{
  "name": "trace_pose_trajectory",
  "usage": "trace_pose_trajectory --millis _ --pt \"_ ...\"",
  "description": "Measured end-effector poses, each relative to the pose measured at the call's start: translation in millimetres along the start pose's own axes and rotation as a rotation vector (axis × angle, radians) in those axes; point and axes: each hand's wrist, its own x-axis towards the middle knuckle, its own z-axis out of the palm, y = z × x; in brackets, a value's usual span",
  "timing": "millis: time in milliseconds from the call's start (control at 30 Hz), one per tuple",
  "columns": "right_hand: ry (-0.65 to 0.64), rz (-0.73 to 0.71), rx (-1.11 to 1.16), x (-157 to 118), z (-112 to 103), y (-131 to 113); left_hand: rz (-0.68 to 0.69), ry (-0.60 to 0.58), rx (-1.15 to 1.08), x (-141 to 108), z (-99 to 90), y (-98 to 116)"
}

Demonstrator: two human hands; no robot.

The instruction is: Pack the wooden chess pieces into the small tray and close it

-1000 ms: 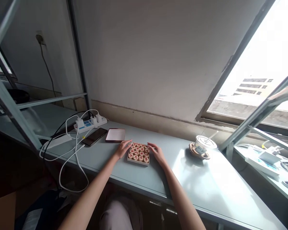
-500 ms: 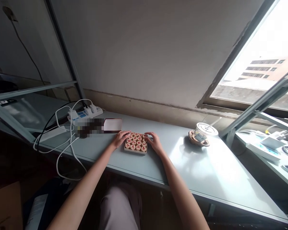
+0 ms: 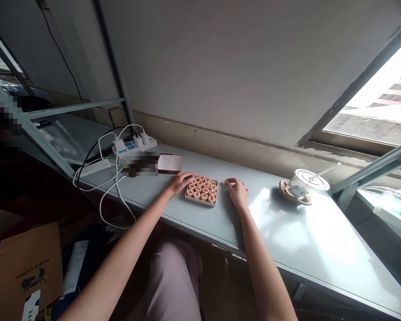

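A shallow box point(image 3: 200, 203) on the grey desk point(image 3: 254, 240) holds several round wooden pieces point(image 3: 204, 190) with red characters. A darker-marked piece shows at its back right corner. My left hand point(image 3: 181, 182) rests at the box's left back edge, fingers spread and touching it. To the right of the box, apart from it, my right hand point(image 3: 238, 191) is closed on a small round piece point(image 3: 226, 183) pinched at its fingertips, low over the desk.
An open box lid point(image 3: 170, 163) lies behind on the left, beside a blurred dark item. Further left are a power strip point(image 3: 135, 146) and looping white cables. A lidded cup point(image 3: 305, 182) leans by a brown holder on the right.
My right hand has moved away from the box to the right with a piece at its fingertips. My left hand stays at the box. The camera view has shifted.
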Motion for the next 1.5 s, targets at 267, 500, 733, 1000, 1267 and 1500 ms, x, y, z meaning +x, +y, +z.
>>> trace_pose_trajectory --millis 267,500,733,1000,1267,1500 --pt "-0.164 -0.418 -0.143 -14 -8 -15 0.018 0.004 0.007 4 2.6 -6" --pt "-0.210 -0.311 0.175 -14 -10 -20 0.005 0.003 0.001 3 1.5 -3" --pt "-0.194 -0.096 -0.032 -10 -30 0 -0.001 0.009 0.011 3 1.6 -2" --pt "-0.152 -0.377 -0.162 -26 -26 -23 -0.012 0.007 -0.014 4 3.1 -7" --pt "-0.284 -0.301 0.181 -34 -26 -26 -0.001 0.027 -0.020 4 4.0 -8" --pt "-0.191 -0.084 -0.013 -31 -38 1 0.010 0.031 -0.014 4 4.5 -10"
